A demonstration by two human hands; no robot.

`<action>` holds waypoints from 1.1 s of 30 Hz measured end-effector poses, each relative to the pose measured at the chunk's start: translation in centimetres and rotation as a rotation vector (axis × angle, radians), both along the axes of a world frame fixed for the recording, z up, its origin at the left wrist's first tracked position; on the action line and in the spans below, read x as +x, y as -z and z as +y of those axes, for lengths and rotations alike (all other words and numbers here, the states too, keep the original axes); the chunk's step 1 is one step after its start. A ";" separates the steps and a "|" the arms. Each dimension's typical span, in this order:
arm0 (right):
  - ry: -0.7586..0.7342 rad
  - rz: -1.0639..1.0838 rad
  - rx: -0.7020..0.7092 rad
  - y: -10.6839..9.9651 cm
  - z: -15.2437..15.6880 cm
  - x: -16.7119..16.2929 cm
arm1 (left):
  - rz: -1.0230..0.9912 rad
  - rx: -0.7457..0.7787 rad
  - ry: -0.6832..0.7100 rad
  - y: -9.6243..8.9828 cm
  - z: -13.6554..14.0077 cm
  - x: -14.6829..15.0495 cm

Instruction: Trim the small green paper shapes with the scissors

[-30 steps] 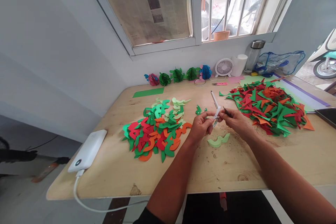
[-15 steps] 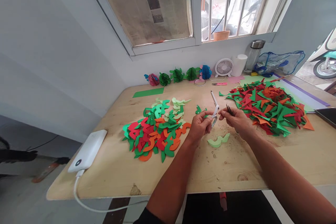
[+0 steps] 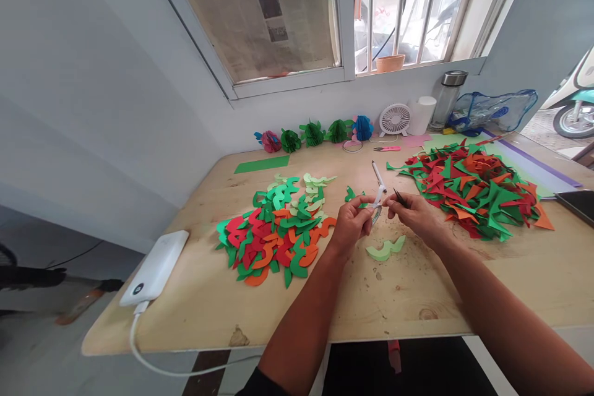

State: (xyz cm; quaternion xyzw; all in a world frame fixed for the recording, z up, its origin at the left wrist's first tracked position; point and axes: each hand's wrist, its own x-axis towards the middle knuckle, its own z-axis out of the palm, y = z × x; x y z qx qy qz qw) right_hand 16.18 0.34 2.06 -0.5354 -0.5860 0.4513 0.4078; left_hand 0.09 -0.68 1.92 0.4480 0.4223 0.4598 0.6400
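My left hand (image 3: 351, 221) is closed on a small roll of white tape (image 3: 377, 213), with a pale strip standing up from it. Across from it, my right hand (image 3: 414, 215) pinches near the tape's edge and holds small dark-bladed scissors (image 3: 400, 198), their tips pointing up and away; the handles are hidden in the palm. Just below the hands lies a light green wavy paper cutout (image 3: 385, 249). Some dark green paper pieces (image 3: 351, 193) rest behind my left hand, near a white pen (image 3: 376, 173).
Curved red, orange and green cutouts (image 3: 273, 232) are heaped at left, pointed scraps (image 3: 482, 189) at right. A white power bank (image 3: 155, 267) with a cable sits at the left edge. Along the wall stand paper figures (image 3: 313, 134), a fan (image 3: 395, 119) and a bottle (image 3: 448, 101). Pink snips (image 3: 387, 148) lie behind.
My right hand has shifted slightly left, and the scissors' tips have tilted a little leftward. The left hand still holds the tape roll in nearly the same place.
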 end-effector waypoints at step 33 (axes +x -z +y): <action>-0.025 -0.020 -0.072 0.0 0.1 0.6 | 0.071 0.130 -0.010 0.0 0.0 -0.1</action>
